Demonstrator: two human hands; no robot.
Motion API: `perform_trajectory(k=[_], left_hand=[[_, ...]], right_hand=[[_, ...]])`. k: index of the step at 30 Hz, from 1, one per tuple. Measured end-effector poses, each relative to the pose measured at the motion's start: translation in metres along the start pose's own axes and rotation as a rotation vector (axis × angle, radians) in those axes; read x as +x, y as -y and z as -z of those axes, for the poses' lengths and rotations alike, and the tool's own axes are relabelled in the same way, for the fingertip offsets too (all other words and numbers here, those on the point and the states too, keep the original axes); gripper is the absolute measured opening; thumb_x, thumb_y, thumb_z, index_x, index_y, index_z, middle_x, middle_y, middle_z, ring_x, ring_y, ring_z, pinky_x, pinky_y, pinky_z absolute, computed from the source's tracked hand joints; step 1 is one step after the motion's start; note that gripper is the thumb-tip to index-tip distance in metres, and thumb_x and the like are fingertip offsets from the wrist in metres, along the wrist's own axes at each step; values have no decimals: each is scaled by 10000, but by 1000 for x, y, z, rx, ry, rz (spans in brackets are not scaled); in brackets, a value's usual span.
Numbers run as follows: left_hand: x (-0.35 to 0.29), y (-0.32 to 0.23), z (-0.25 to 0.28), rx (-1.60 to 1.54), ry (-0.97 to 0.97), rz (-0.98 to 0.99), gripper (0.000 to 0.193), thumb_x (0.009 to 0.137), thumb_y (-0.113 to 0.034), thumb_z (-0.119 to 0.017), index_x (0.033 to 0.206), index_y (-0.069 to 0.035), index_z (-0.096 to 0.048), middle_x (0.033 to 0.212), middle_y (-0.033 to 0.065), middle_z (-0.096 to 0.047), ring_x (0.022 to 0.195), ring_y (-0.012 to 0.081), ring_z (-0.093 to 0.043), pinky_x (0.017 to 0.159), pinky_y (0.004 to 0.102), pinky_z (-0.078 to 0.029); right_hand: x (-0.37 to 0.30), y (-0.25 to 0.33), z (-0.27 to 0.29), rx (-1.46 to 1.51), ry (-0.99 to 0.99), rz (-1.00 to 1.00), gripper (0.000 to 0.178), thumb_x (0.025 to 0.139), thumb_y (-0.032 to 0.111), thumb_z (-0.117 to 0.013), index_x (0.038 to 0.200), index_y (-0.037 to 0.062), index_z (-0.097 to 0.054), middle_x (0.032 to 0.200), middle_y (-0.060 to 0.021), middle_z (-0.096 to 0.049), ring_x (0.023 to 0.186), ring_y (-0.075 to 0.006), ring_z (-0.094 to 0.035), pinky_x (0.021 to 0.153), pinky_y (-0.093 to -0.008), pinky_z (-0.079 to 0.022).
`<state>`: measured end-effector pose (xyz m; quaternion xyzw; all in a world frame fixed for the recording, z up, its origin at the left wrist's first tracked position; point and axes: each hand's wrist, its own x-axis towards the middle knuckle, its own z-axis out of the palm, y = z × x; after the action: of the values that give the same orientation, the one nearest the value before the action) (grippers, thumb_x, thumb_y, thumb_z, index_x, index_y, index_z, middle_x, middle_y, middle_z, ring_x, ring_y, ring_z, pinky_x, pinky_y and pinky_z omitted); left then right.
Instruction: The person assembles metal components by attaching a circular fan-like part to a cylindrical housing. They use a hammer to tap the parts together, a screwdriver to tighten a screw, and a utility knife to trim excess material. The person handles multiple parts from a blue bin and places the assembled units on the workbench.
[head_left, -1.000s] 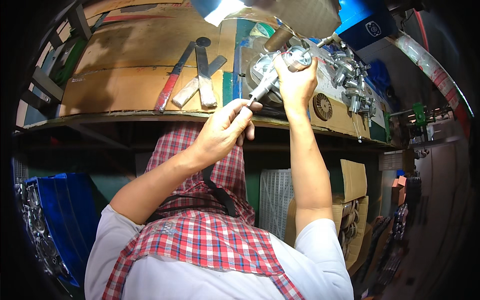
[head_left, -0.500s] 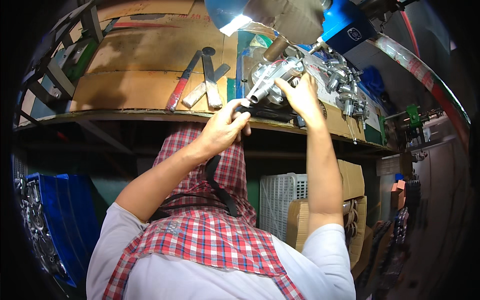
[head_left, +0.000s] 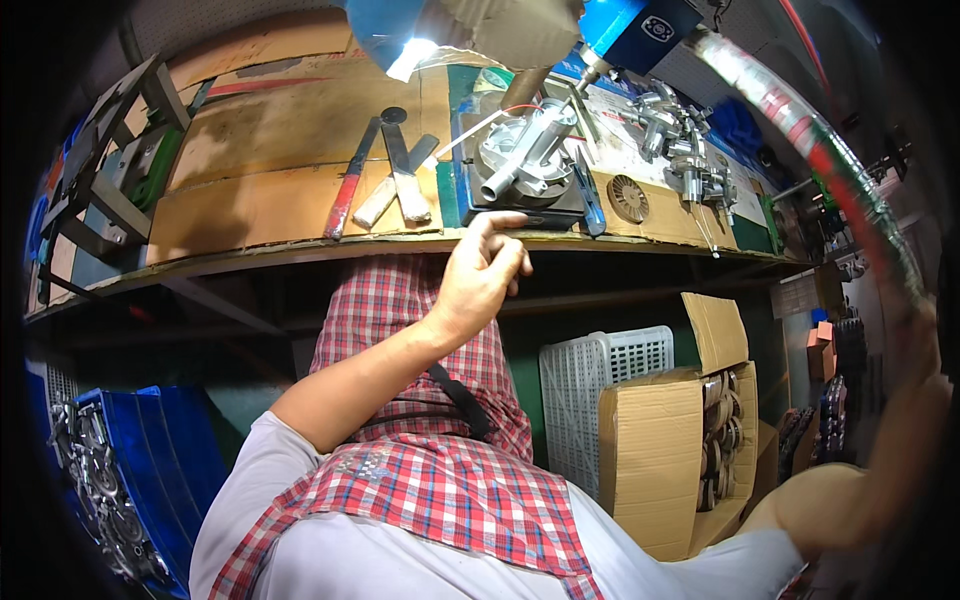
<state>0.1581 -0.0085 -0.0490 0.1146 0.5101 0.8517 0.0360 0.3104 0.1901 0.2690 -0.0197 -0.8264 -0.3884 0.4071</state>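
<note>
So, left hand [head_left: 485, 275]: thumb and index spread, near the bench edge [head_left: 380, 246]
Right hand [head_left: 920, 345]: blurry far right, can't tell its grip
Cast-metal housing [head_left: 530, 160]: on black base [head_left: 553, 217], beside blue-handled pliers [head_left: 591, 207]

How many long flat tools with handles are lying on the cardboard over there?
3: a red-handled tool farthest left, a pale-handled tool to its right, and a slanting tool crossing partly hidden beneath the pale-handled one. I can't rule out others hidden from view.
</note>
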Motion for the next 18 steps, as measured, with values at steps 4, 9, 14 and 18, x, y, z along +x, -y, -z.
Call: perform_trajectory(k=[4,9,14,18], left_hand=[[-7,-5,-19,84,128,10,227,987,-75,-490,1209,-32,-508,816,18,-579,676,38,-500,589,174,-438],[-6,-16,-35,351,242,-270,201,970,-38,-517,1169,-22,-546,820,6,-578,701,33,-511,611,186,-439],[24,-43,-63,737,331,-837,305,838,30,-600,1130,-52,-583,879,63,-613,869,218,-594,813,344,-487],[53,-87,-135,584,395,-1233,379,791,-39,-661,1155,-110,-583,1086,101,-604,1149,329,-519,1027,472,-394]], right_hand=[[-44,23,-5,815,609,-56,471,896,121,-604,1308,-64,-471,1042,-266,-653,886,-359,-681,755,-400,-536],[-96,84,-39,1460,812,-775,639,813,-8,-555,1420,5,-355,894,-66,-591,536,-56,-496,441,-217,-418],[-128,108,-69,1450,738,-682,613,812,-32,-569,1388,-62,-363,1045,-155,-597,844,-183,-612,765,-280,-481],[-141,110,-84,1479,587,-537,608,836,-17,-559,1411,-10,-362,805,-64,-554,567,-98,-515,500,-230,-419]])
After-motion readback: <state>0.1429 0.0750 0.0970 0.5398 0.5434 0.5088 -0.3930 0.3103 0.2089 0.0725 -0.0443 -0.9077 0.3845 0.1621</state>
